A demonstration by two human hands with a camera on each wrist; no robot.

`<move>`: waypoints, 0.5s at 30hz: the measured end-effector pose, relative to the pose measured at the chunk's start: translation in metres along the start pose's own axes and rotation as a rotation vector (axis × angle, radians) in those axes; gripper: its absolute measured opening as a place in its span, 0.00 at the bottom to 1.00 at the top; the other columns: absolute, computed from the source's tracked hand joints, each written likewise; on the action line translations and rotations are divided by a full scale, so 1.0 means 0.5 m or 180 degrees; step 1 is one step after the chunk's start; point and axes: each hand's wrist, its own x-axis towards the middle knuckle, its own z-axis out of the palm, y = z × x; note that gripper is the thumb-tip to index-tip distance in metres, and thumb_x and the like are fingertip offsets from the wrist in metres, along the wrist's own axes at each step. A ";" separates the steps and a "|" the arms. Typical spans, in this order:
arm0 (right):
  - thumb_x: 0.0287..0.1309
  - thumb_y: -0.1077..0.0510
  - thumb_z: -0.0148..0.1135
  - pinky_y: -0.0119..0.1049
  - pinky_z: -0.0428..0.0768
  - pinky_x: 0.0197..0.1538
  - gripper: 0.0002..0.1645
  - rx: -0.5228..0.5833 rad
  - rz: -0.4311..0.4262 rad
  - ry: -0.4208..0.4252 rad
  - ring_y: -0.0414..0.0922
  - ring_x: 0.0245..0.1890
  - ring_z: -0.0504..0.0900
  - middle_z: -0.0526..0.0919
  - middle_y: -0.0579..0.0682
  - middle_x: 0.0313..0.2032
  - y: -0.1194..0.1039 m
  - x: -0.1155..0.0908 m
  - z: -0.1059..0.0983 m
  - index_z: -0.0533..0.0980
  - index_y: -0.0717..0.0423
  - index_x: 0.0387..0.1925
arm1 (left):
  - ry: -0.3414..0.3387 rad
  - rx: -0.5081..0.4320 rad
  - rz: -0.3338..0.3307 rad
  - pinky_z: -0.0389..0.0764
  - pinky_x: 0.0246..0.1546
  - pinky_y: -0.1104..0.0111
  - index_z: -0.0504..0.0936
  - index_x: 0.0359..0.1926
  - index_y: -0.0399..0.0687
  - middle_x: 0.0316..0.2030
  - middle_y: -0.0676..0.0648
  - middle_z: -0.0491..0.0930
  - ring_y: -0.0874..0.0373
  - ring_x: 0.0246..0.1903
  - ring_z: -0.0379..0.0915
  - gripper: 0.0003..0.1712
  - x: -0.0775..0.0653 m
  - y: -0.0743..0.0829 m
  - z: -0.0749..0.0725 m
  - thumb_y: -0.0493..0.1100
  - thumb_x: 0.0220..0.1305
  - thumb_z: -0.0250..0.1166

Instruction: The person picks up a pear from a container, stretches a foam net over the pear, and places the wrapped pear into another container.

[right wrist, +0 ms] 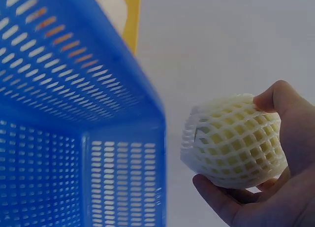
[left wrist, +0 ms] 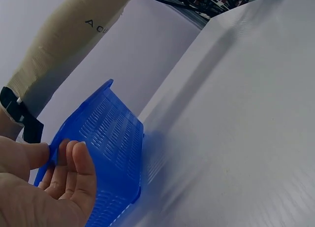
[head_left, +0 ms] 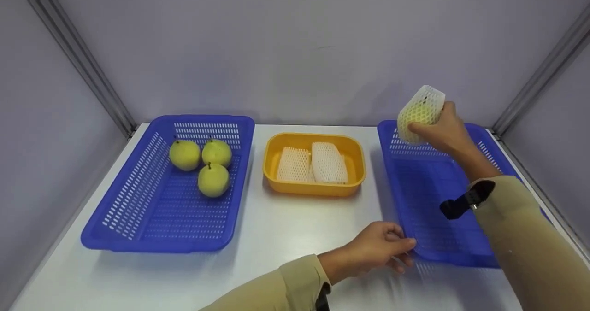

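Observation:
My right hand (head_left: 440,129) holds a yellow-green pear in a white foam net (head_left: 420,113) above the far end of the right blue basket (head_left: 405,209). The right wrist view shows the netted pear (right wrist: 236,143) between thumb and fingers, the net's open end pointing away from the palm. Down at that basket's near left corner, my left hand (head_left: 380,249) pinches the rim. Its thumb lies on one side of the rim and the curled fingers (left wrist: 81,170) on the other, in the left wrist view.
Three bare pears (head_left: 213,180) sit in the left blue basket (head_left: 161,245). Between the baskets stands a yellow tub (head_left: 313,189) with white foam nets (head_left: 328,162) inside. A grey wall (head_left: 299,62) rises behind the white table (head_left: 286,228), with side walls left and right.

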 end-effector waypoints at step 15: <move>0.63 0.47 0.66 0.65 0.71 0.64 0.61 -0.0485 0.0255 -0.0658 0.70 0.61 0.67 0.61 0.80 0.62 0.134 0.038 0.062 0.40 0.80 0.73 | 0.0016 0.0238 0.0006 0.79 0.21 0.73 0.73 0.28 0.47 0.37 0.32 0.87 0.43 0.36 0.88 0.13 0.005 0.006 0.000 0.33 0.70 0.65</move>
